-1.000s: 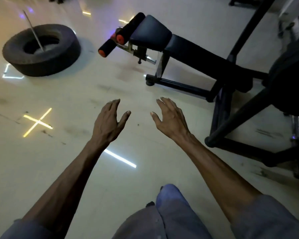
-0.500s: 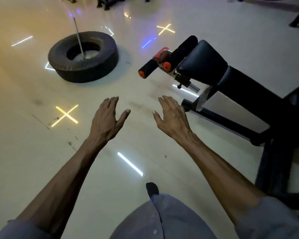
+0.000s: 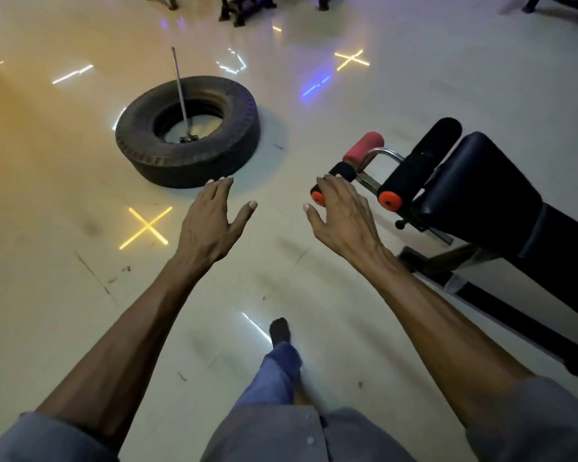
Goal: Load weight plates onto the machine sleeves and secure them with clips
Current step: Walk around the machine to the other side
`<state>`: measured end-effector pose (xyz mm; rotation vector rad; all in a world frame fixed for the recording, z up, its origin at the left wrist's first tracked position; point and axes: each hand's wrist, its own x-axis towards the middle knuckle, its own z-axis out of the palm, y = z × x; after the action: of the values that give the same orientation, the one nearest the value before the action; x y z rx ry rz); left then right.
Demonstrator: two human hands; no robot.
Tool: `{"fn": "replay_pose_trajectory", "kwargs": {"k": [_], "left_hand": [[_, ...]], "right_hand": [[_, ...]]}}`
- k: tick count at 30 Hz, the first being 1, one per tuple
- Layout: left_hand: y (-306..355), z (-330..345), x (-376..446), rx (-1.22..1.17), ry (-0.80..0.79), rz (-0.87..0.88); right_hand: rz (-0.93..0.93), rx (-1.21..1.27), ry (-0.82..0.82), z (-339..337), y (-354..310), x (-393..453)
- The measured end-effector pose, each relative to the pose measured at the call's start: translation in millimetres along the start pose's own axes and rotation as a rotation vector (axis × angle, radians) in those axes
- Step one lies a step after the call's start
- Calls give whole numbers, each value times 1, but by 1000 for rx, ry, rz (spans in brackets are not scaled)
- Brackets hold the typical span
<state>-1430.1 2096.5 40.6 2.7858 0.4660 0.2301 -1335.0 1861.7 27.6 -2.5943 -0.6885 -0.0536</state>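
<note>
Both your hands are out in front of you with nothing in them. Your left hand has its fingers straight and spread, thumb apart; your right hand is likewise spread and relaxed, palm down. Neither touches anything that I can confirm, though your right fingers overlap the small foam roller of the bench from this view; contact or mere overlap cannot be told.

No weight plate, machine sleeve or clip shows anywhere here, so no bearing from your fingers to a plate and no plate axis can be given. The judgement is that loading has not begun and you are walking across the floor to fetch plates.

What lies nearest: the bench just to your right, its long axis running away toward the lower right, closer to your right hand. The tyre lies flat ahead and left, a metal rod standing in its hole, nearer your left hand.

No brand, label or readable writing appears; the glowing crosses on the floor are only reflected lights.
</note>
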Motion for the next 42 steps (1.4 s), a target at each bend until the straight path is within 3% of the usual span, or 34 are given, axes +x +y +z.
{"fn": "replay_pose_trajectory", "kwargs": {"k": [11,22,33,42], "left_hand": [[-56,-5,303,29,-81,111],[-59,41,637,45,-165,306],[21,89,942,-27,-222,476],[143,162,1179,-91,-238,693]], "right_hand": [[97,34,17,40,8,285],[287,46,50,82,82,566],[491,-32,117,54,183,809],[695,-67,226,14,302,969]]}}
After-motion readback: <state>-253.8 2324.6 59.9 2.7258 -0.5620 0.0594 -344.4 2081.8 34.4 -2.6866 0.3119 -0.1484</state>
